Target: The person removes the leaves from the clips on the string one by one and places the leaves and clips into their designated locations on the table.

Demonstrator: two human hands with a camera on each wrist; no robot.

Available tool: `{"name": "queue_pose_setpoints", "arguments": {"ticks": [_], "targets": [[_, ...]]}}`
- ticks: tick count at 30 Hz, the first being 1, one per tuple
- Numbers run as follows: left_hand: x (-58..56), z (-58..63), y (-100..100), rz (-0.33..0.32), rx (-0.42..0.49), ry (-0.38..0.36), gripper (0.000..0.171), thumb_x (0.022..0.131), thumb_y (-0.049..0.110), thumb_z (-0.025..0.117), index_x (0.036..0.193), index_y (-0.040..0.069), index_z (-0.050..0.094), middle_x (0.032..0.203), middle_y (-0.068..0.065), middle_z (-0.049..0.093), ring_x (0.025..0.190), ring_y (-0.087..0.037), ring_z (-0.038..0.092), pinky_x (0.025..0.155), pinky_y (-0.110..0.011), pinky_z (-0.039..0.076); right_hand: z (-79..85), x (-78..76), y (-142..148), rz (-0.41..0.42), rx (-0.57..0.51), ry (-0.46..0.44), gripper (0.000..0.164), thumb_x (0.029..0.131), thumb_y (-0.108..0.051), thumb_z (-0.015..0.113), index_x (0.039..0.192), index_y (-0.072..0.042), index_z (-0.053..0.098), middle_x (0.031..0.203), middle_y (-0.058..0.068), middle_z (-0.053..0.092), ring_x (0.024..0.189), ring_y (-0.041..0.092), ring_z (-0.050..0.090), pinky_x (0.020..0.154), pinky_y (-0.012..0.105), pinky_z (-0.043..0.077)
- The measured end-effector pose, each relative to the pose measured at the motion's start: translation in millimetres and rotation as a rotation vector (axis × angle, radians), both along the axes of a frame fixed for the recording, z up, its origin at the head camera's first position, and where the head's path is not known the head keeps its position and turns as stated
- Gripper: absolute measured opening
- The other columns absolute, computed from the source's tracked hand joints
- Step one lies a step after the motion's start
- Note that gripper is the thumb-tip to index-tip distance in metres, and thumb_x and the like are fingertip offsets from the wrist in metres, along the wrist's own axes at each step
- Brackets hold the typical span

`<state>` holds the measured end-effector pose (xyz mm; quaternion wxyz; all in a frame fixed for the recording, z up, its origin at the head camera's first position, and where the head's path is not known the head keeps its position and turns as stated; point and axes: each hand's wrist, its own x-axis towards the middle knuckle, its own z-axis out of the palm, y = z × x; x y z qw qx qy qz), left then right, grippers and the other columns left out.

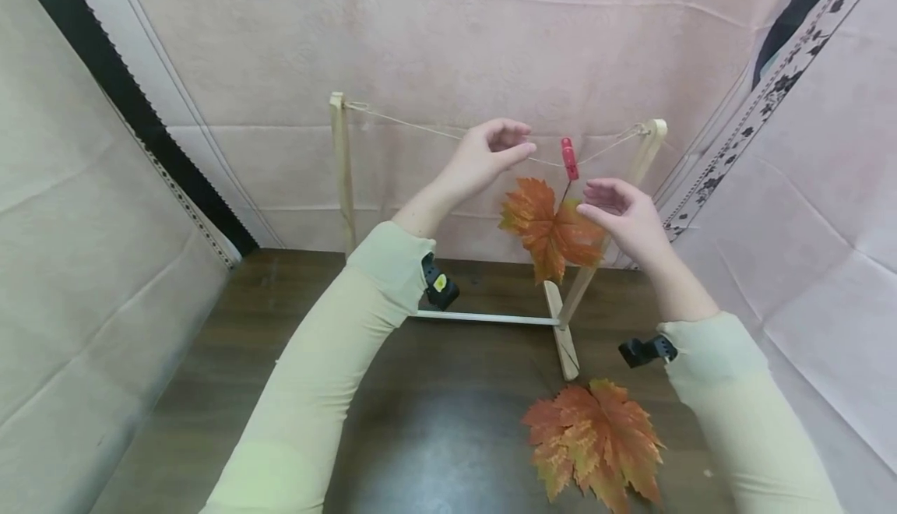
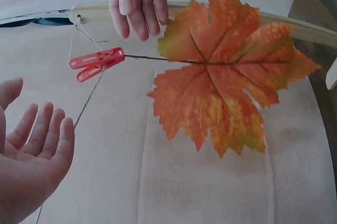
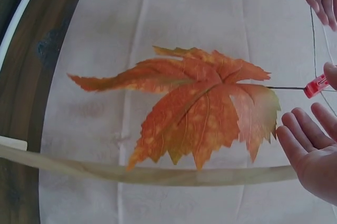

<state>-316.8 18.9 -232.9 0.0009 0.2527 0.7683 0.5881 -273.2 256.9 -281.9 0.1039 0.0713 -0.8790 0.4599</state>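
Note:
An orange maple leaf (image 1: 550, 226) hangs by its dark stem from a red clothespin (image 1: 569, 160), which is clipped on a thin string (image 1: 413, 122). My left hand (image 1: 496, 148) is raised to the left of the clothespin, fingers loosely bent and holding nothing. Right of the leaf, my right hand (image 1: 620, 214) is also empty, its fingertips close to the leaf's edge. In the left wrist view the clothespin (image 2: 97, 63) grips the stem end, apart from both hands. The right wrist view shows the leaf (image 3: 205, 98) spread beside my right hand's fingers (image 3: 300, 129).
The string runs between two wooden posts (image 1: 343, 171) of a frame with a white crossbar (image 1: 490, 318) and a wooden foot (image 1: 566, 350). More autumn leaves (image 1: 596, 444) lie piled on the dark wooden table (image 1: 420, 436) at the front right. Pale cloth walls (image 1: 266, 47) surround the table.

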Motion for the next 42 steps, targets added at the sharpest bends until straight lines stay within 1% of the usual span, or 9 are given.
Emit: {"name": "queue_pose_setpoints", "arguments": {"ticks": [3, 8, 13, 18, 22, 26, 30, 37, 42], "targets": [[-4.5, 2.2, 6.5, 0.023, 0.004, -0.018, 0.04, 0.09, 0.029, 0.063, 0.125, 0.012, 0.055, 0.123, -0.003, 0.06, 0.111, -0.012, 0.056, 0.092, -0.021, 0.049, -0.8, -3.5, -3.4, -0.007, -0.032, 0.0, 0.051, 0.088, -0.022, 0.065, 0.131, -0.002, 0.047, 0.132, 0.021, 0.053, 0.118, 0.022, 0.054, 0.104, 0.029, 0.042], [-8.5, 5.2, 17.7, 0.025, 0.023, -0.038, 0.045, 0.089, 0.029, 0.063, 0.129, 0.011, 0.052, 0.128, -0.004, 0.058, 0.115, -0.012, 0.055, 0.094, -0.021, 0.047, -2.1, -9.1, -7.3, -0.003, -0.034, 0.007, 0.049, 0.089, -0.019, 0.064, 0.13, 0.0, 0.048, 0.131, 0.021, 0.054, 0.118, 0.027, 0.054, 0.105, 0.033, 0.042], [-11.3, 7.7, 30.6, 0.038, 0.023, -0.059, 0.048, 0.09, 0.028, 0.062, 0.133, 0.01, 0.049, 0.133, -0.005, 0.055, 0.12, -0.013, 0.053, 0.097, -0.021, 0.046, -4.0, -16.2, -10.9, -0.008, 0.0, 0.007, 0.045, 0.089, -0.02, 0.064, 0.127, 0.001, 0.052, 0.127, 0.023, 0.056, 0.103, 0.011, 0.058, 0.102, 0.035, 0.044], [-13.6, 7.2, 40.0, 0.043, -0.006, -0.087, 0.05, 0.091, 0.028, 0.062, 0.135, 0.01, 0.047, 0.134, -0.004, 0.054, 0.121, -0.013, 0.052, 0.097, -0.021, 0.045, -7.9, -23.4, -17.2, -0.025, 0.003, 0.003, 0.039, 0.088, -0.016, 0.065, 0.12, 0.003, 0.056, 0.117, 0.019, 0.062, 0.085, -0.006, 0.055, 0.089, 0.021, 0.047], [-13.7, 6.1, 45.0, 0.034, -0.052, -0.112, 0.054, 0.091, 0.027, 0.061, 0.138, 0.008, 0.043, 0.139, -0.005, 0.05, 0.125, -0.014, 0.049, 0.1, -0.022, 0.044, -12.2, -28.3, -20.4, 0.002, -0.013, 0.04, 0.031, 0.087, -0.012, 0.065, 0.112, 0.007, 0.06, 0.097, 0.002, 0.066, 0.08, -0.007, 0.055, 0.079, 0.011, 0.045], [-12.1, 4.7, 49.7, 0.012, -0.103, -0.109, 0.056, 0.092, 0.026, 0.059, 0.14, 0.006, 0.039, 0.142, -0.007, 0.047, 0.129, -0.016, 0.046, 0.102, -0.023, 0.043, -16.9, -32.0, -21.6, 0.028, -0.057, 0.055, 0.028, 0.088, -0.012, 0.064, 0.107, 0.009, 0.062, 0.082, -0.02, 0.062, 0.079, -0.009, 0.057, 0.077, 0.008, 0.046], [-11.6, 3.3, 56.0, -0.005, -0.106, -0.085, 0.055, 0.092, 0.024, 0.059, 0.141, 0.005, 0.039, 0.141, -0.008, 0.048, 0.128, -0.016, 0.047, 0.102, -0.022, 0.043, -21.3, -33.5, -20.2, 0.007, -0.066, 0.058, 0.027, 0.088, -0.016, 0.065, 0.102, 0.008, 0.063, 0.073, -0.029, 0.059, 0.076, -0.01, 0.058, 0.074, 0.009, 0.046], [-12.6, 1.4, 63.8, 0.001, -0.093, -0.076, 0.051, 0.093, 0.023, 0.057, 0.139, 0.006, 0.042, 0.137, -0.006, 0.052, 0.125, -0.015, 0.05, 0.101, -0.02, 0.042, -22.1, -31.4, -16.9, -0.012, -0.028, 0.052, 0.027, 0.088, -0.019, 0.065, 0.098, 0.007, 0.065, 0.069, -0.03, 0.06, 0.073, -0.01, 0.057, 0.072, 0.011, 0.045], [-12.3, -1.4, 66.0, 0.037, -0.043, -0.084, 0.044, 0.093, 0.02, 0.058, 0.133, 0.005, 0.049, 0.129, -0.007, 0.059, 0.118, -0.015, 0.055, 0.094, -0.018, 0.047, -20.7, -27.2, -15.9, -0.008, 0.008, 0.033, 0.028, 0.088, -0.022, 0.066, 0.098, 0.004, 0.067, 0.076, -0.022, 0.065, 0.077, -0.009, 0.058, 0.073, 0.011, 0.046]]}}
